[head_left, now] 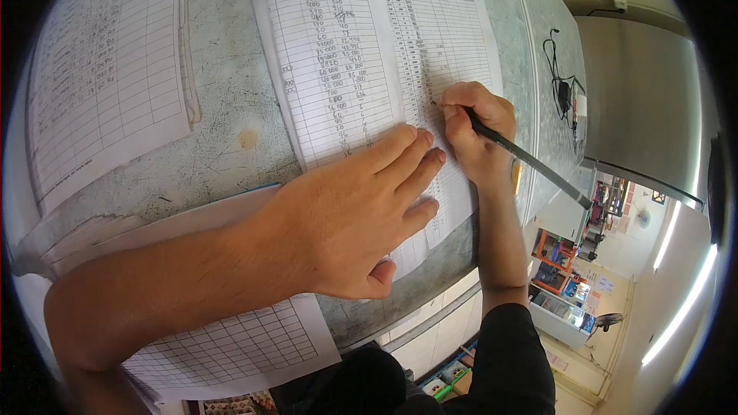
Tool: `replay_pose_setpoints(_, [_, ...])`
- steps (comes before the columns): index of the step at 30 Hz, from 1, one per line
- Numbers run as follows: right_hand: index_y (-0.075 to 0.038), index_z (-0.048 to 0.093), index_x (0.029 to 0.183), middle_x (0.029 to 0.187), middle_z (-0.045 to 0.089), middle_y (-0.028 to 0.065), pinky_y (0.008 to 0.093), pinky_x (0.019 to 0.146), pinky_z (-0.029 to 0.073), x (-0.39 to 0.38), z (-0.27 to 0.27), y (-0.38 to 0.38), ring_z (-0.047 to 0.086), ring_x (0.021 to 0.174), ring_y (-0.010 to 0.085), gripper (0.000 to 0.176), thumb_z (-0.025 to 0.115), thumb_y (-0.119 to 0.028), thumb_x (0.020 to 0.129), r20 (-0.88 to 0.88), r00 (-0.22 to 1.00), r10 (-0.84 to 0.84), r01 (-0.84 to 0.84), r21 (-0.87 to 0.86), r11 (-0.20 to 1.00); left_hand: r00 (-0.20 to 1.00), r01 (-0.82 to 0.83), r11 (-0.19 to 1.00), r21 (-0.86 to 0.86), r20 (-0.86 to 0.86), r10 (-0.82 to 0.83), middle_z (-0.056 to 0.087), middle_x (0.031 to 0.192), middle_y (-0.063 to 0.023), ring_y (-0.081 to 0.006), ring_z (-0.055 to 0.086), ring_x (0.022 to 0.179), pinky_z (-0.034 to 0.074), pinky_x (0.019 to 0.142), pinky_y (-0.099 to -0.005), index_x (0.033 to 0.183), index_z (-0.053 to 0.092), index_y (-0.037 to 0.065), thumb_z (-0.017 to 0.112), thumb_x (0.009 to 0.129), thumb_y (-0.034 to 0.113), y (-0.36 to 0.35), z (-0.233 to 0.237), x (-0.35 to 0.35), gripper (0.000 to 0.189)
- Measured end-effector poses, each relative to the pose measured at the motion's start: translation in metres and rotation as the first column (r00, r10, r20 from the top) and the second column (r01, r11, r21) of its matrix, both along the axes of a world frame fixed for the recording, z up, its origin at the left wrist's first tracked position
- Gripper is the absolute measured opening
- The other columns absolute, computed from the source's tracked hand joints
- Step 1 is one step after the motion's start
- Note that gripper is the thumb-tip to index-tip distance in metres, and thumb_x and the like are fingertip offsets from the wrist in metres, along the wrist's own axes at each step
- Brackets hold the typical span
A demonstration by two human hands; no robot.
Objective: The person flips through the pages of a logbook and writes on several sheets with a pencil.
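Observation:
My right hand [480,127] grips a dark pencil [542,169], its tip down on a printed table form [461,38]. The pencil's long end slants away toward the lower right. Beside that form lies a second sheet [327,54], its columns filled with handwritten numbers. My left hand [361,207] rests flat across the lower part of both sheets, fingers spread, the fingertips near the line between them. It covers the lower rows. My left forearm crosses over another gridded sheet [254,346] near the table's edge.
A stack of written table sheets [108,84] lies at the left on the worn grey table [231,54]. A black cable with an adapter [565,96] lies at the right, near a large grey panel [646,100]. Shelves with equipment [557,277] stand farther off.

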State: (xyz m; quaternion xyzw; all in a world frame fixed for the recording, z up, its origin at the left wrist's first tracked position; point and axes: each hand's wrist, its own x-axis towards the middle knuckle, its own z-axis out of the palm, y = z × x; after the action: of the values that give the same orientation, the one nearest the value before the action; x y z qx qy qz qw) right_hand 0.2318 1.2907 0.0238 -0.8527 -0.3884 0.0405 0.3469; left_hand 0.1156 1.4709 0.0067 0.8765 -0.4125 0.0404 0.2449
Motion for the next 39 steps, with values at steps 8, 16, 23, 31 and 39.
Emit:
replay_pose_setpoints(8, [0.0, 0.057, 0.08, 0.065, 0.055, 0.0036, 0.0229, 0.051, 0.04, 0.001, -0.002, -0.005, 0.048, 0.055, 0.0086, 0.007, 0.052, 0.002, 0.077, -0.04, 0.997, -0.072, 0.077, 0.124, 0.989, 1.0, -0.001, 1.0, 0.01, -0.002, 0.001, 0.045, 0.135, -0.0253, -0.0379, 0.04, 0.127, 0.023, 0.111, -0.0452, 0.121, 0.059, 0.006, 0.056, 0.079, 0.046, 0.001, 0.001, 0.0, 0.058])
replay_pose_setpoints(16, [0.001, 0.055, 0.095, 0.079, 0.057, 0.0038, 0.0216, 0.057, 0.044, 0.01, -0.011, -0.006, 0.052, 0.063, 0.008, 0.015, 0.054, 0.007, 0.082, -0.236, 0.964, -0.12, 0.212, 0.417, 0.884, 0.999, -0.019, 0.999, -0.04, 0.045, 0.021, 0.052, 0.125, -0.0259, -0.0337, 0.046, 0.12, 0.025, 0.108, -0.042, 0.113, 0.062, 0.0, 0.052, 0.081, 0.046, 0.001, 0.001, 0.002, 0.056])
replay_pose_setpoints(23, [0.003, 0.054, 0.094, 0.083, 0.06, 0.0086, 0.0256, 0.063, 0.05, 0.002, -0.007, -0.014, 0.057, 0.069, 0.0118, 0.016, 0.051, 0.009, 0.08, -0.32, 0.946, 0.055, 0.092, 0.426, 0.9, 0.998, -0.02, 1.0, -0.013, 0.062, 0.021, 0.054, 0.122, -0.0238, -0.0312, 0.047, 0.117, 0.026, 0.106, -0.0402, 0.11, 0.063, 0.0, 0.053, 0.081, 0.046, 0.001, 0.001, 0.003, 0.056])
replay_pose_setpoints(31, [0.002, 0.053, 0.095, 0.084, 0.061, 0.0101, 0.0264, 0.064, 0.051, 0.001, -0.005, -0.01, 0.06, 0.07, 0.0139, 0.017, 0.052, 0.009, 0.08, -0.345, 0.938, 0.041, 0.121, 0.435, 0.892, 0.999, -0.012, 1.0, -0.027, 0.05, 0.014, 0.055, 0.121, -0.024, -0.0307, 0.048, 0.115, 0.027, 0.105, -0.0395, 0.111, 0.063, -0.001, 0.053, 0.081, 0.045, 0.0, 0.0, 0.003, 0.056])
replay_pose_setpoints(39, [0.001, 0.052, 0.097, 0.085, 0.062, 0.0107, 0.0279, 0.065, 0.052, 0.005, -0.002, -0.022, 0.061, 0.07, 0.0144, 0.02, 0.054, 0.01, 0.079, -0.465, 0.872, 0.155, 0.1, 0.479, 0.872, 0.999, -0.013, 0.999, -0.051, 0.032, 0.014, 0.055, 0.122, -0.0246, -0.0314, 0.048, 0.115, 0.027, 0.105, -0.0398, 0.108, 0.064, -0.001, 0.055, 0.079, 0.044, 0.002, 0.002, 0.003, 0.054])
